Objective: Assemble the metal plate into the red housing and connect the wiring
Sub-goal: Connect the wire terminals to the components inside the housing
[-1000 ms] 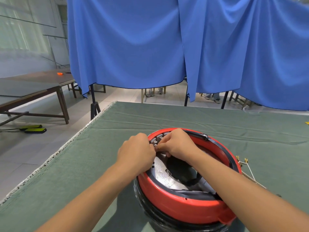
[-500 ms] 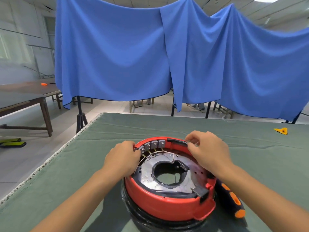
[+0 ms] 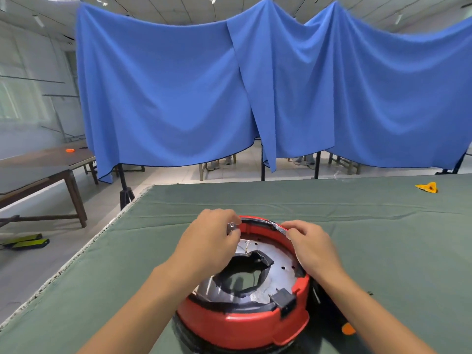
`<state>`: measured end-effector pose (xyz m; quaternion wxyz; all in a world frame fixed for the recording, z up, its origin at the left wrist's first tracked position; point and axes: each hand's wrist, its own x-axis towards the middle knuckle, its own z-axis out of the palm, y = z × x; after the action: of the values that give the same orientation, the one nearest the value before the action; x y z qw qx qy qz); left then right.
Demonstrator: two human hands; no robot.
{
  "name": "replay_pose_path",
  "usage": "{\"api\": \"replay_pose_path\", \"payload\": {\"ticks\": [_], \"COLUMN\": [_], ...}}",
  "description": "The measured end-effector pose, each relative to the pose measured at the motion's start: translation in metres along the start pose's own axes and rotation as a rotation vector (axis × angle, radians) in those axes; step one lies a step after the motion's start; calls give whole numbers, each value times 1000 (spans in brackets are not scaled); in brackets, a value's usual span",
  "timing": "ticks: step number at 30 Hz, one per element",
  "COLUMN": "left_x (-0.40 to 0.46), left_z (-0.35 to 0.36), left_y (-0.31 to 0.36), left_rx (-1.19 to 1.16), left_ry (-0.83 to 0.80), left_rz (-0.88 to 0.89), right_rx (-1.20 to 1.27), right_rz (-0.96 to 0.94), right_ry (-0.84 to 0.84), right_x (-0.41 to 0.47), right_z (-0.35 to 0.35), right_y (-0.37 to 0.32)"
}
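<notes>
Since half a second ago the left hand point(image 3: 209, 241) has moved from the housing's left rim to its far rim, covering most of the grey terminals that showed there; only one small grey connector point(image 3: 232, 227) now peeks out, pinched between its curled fingers. The right hand point(image 3: 310, 245) has stayed at the far right rim, its thumb and forefinger pinching the dark trim strip point(image 3: 265, 222) there.

The red housing point(image 3: 245, 320) sits on the green cloth point(image 3: 383, 238) near the table's front edge, about midway along it, resting on a black base. The metal plate point(image 3: 278, 259) lies inside it, shiny, dotted with small holes, with a ragged black-edged opening in the middle. A black clip point(image 3: 284, 298) sits at the near right rim. A thin wire point(image 3: 246, 247) rises from the plate near the left hand. An orange-tipped tool point(image 3: 347, 328) lies just right of the housing, and a yellow piece point(image 3: 427, 187) near the far right corner.
</notes>
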<state>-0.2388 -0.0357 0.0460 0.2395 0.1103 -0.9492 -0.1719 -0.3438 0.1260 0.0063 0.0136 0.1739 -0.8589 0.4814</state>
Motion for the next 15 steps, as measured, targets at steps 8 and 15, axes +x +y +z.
{"api": "replay_pose_path", "payload": {"ticks": [8,15], "left_x": [-13,-10], "left_z": [8,1], "left_y": [17,15], "left_rx": [-272,-451], "left_ry": [-498,-840], "left_rz": [81,53], "right_rx": [-34,32], "right_rz": [-62,-160], "right_ry": [-83,-146], "right_x": [6,16], "right_z": [-5,-4], "right_y": [2,2]}}
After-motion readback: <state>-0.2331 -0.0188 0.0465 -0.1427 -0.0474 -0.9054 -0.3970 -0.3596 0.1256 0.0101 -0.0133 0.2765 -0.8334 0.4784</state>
